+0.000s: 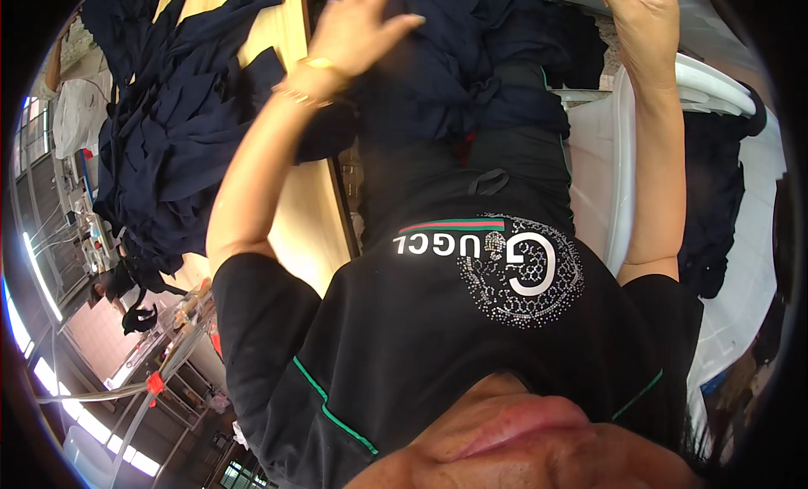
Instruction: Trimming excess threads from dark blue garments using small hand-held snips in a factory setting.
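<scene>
My left hand is stretched out with its thumb apart from the fingers, and nothing shows in it. It hovers over or lightly touches the edge of a heap of dark navy cloth that covers my lap; which of the two I cannot tell. Gold-coloured bands circle that wrist. At the top right, my right hand is raised, and the picture's upper edge cuts off most of its fingers. Whether it holds anything is hidden. Below that hand, my forearm passes in front of a white plastic rim.
Left of me, a pale wooden table bears a large tangled pile of navy cloth pieces. On the right stands a white plastic container, with more dark cloth beside its rim. Pipes and a red-wrapped joint appear at the lower left.
</scene>
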`<state>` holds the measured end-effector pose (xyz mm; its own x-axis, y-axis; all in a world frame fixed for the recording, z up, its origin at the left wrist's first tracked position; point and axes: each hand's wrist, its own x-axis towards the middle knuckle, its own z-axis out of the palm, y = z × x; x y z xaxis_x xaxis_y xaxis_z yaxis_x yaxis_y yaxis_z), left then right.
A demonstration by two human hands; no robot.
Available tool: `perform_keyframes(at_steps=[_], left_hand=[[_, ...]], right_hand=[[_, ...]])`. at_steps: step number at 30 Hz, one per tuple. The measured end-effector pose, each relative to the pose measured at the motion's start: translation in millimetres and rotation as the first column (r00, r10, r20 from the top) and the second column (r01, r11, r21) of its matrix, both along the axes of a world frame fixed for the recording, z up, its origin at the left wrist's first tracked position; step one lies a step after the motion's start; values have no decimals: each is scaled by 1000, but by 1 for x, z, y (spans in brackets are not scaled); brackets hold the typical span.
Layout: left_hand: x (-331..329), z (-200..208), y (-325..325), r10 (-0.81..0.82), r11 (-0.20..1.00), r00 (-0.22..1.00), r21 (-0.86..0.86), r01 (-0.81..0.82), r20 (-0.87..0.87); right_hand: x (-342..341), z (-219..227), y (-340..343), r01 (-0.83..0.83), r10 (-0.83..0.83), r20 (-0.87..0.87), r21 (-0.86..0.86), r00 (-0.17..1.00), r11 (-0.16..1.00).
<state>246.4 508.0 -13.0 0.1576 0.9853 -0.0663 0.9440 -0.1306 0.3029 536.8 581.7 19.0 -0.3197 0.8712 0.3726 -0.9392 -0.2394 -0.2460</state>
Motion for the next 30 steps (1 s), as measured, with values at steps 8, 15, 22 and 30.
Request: perform_keyframes(at_steps=[8, 15, 22, 30], left_hand=[[53, -42, 11, -89, 994, 995, -56, 91, 38], [85, 51, -87, -298, 918, 714, -13, 396, 634], [86, 11, -73, -383, 894, 808, -39, 446, 448], [52, -25, -26, 90, 992, 981, 66, -103, 172]], right_hand=[[21, 18, -9, 194, -606, 769, 575, 202, 795], [0, -11, 0, -7, 9, 43, -40, 999, 999], [23, 9, -5, 194, -625, 738, 594, 257, 781], [22, 10, -4, 172, -657, 736, 635, 163, 753]])
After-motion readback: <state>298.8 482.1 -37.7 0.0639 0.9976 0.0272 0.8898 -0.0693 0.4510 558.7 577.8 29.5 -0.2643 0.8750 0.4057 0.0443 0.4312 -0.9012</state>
